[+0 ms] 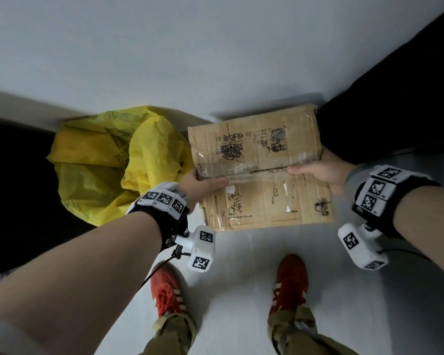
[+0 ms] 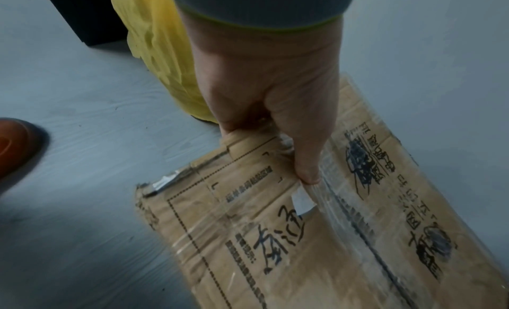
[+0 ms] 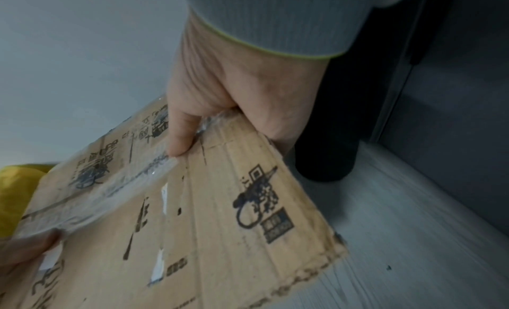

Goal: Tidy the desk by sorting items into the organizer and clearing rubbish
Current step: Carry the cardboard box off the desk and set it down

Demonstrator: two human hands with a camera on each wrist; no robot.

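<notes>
A flattened brown cardboard box (image 1: 259,170) with black print and clear tape hangs above the floor, held level between both hands. My left hand (image 1: 203,184) grips its left edge, thumb on top along the taped seam (image 2: 305,161). My right hand (image 1: 318,170) grips the right edge the same way, thumb on top (image 3: 181,135) and fingers hidden underneath. The cardboard (image 2: 330,237) (image 3: 192,215) fills the lower part of both wrist views. A bin lined with a yellow plastic bag (image 1: 113,162) stands on the floor just left of the cardboard.
Pale grey floor (image 1: 241,265) lies below, with my red shoes (image 1: 168,290) near the bottom. A white wall (image 1: 215,47) is ahead. Dark furniture (image 1: 395,98) stands at the right and a dark shape (image 1: 16,188) at the left. A round black leg (image 3: 325,139) stands beside my right hand.
</notes>
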